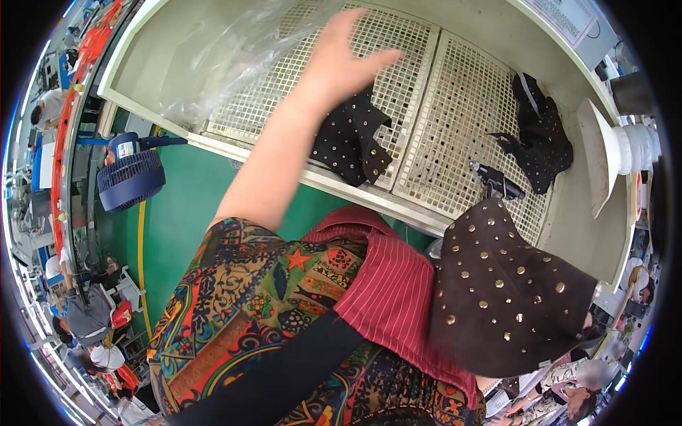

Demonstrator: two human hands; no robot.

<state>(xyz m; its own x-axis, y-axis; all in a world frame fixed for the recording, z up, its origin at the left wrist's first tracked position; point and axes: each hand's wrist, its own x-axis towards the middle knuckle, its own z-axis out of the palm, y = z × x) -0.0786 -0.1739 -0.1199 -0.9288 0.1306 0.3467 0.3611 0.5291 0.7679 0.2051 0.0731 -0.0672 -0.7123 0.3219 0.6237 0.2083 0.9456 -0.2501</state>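
Note:
My left hand point(339, 67) reaches over the far part of a pale grid-bottomed tray, thumb and fingers spread, holding nothing. Below its wrist a dark studded piece of material point(348, 138) lies on the grid, partly folded over. Close to the camera at right, a larger dark piece with gold studs point(508, 291) is held up by my right hand point(588, 321). That hand is mostly hidden behind the piece; only a bit of a finger shows at its right edge. Another dark studded piece point(543, 142) lies crumpled at the tray's right end.
A black handheld tool with a metal tip point(497, 181) rests on the grid point(455, 121). Clear plastic sheeting point(241, 67) covers the tray's left end. A white flared fixture point(600, 153) stands at the right rim. Left of the tray is a blue fan point(130, 181). Other people work farther off.

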